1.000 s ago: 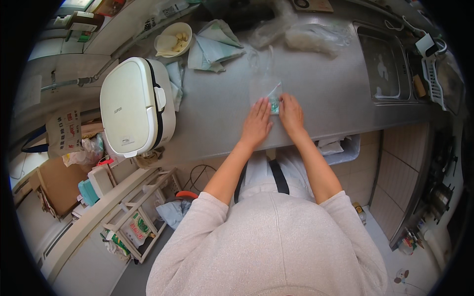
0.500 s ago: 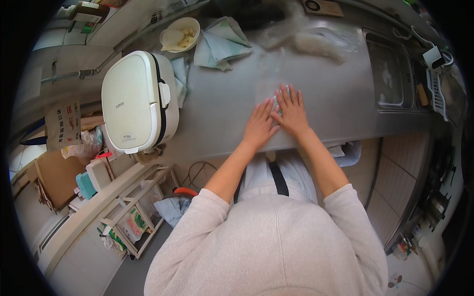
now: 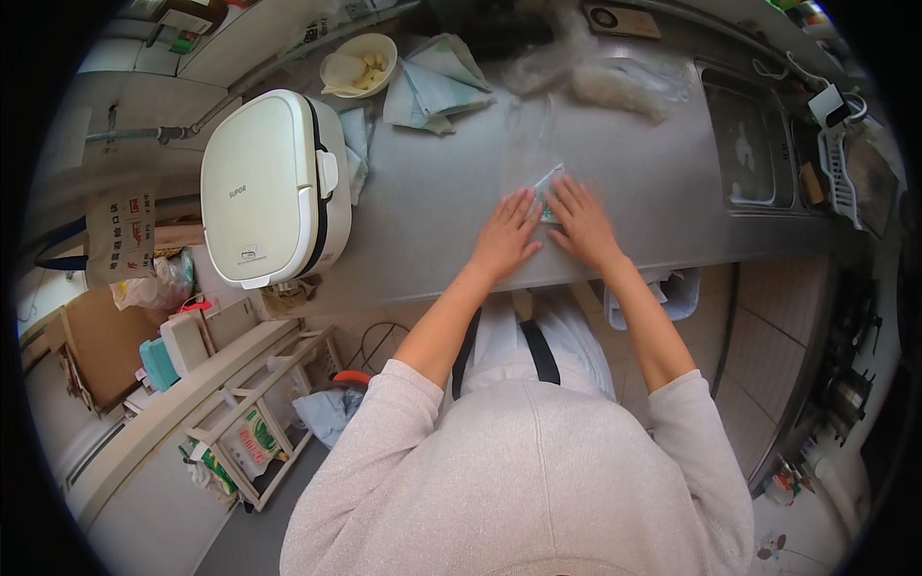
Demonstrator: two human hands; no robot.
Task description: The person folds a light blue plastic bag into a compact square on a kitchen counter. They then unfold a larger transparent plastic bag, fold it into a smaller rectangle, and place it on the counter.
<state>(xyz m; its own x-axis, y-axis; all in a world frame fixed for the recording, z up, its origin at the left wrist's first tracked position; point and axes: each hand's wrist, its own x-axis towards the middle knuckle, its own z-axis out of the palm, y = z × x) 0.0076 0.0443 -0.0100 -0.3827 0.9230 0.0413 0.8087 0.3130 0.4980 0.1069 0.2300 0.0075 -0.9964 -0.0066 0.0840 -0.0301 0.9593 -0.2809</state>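
Observation:
A small folded piece of thin, whitish-green plastic point(image 3: 549, 180) lies flat on the steel counter point(image 3: 432, 202), its pointed end sticking out beyond my fingers. It looks like a plastic bag, though my hands cover part of it. My left hand point(image 3: 507, 235) lies palm down along its left side, fingers stretched out. On its right side rests my right hand point(image 3: 582, 226), also palm down with its fingers spread and slightly blurred. Farther back on the counter, several similar plastic bags point(image 3: 437, 86) are folded into flat triangles.
A white rice cooker point(image 3: 259, 192) stands at the left end of the counter. Behind it is a white bowl point(image 3: 384, 50) with pale pieces inside. Crumpled clear plastic point(image 3: 619, 86) lies at the back, and a sink point(image 3: 754, 139) is set into the right side.
My right hand has slid to the right and slightly toward me, away from my left hand. More of the folded plastic now shows between them. My left hand has barely moved.

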